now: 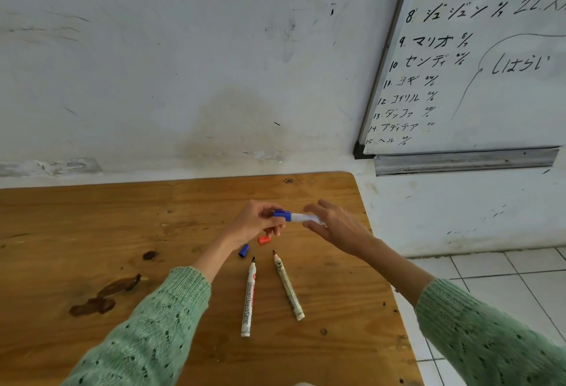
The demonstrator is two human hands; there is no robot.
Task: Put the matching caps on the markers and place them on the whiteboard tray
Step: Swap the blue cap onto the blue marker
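Above the wooden table point(92, 232) I hold a white marker point(301, 217) level between both hands. My left hand point(255, 223) pinches the blue cap point(282, 215) on its left end. My right hand point(333, 226) grips the barrel's right end. Below my hands a loose red cap point(264, 239) and a loose blue cap point(243, 250) lie on the table. Two uncapped white markers lie nearer to me, one labelled "Boardmarker" point(248, 300) and a thinner one point(288, 287). The metal whiteboard tray point(465, 161) is at the upper right, with nothing on it.
A whiteboard point(490, 48) with black handwriting hangs on the right wall above the tray. The table's right edge runs beside a white tiled floor point(505, 278). Dark stains point(104, 296) mark the table's left part.
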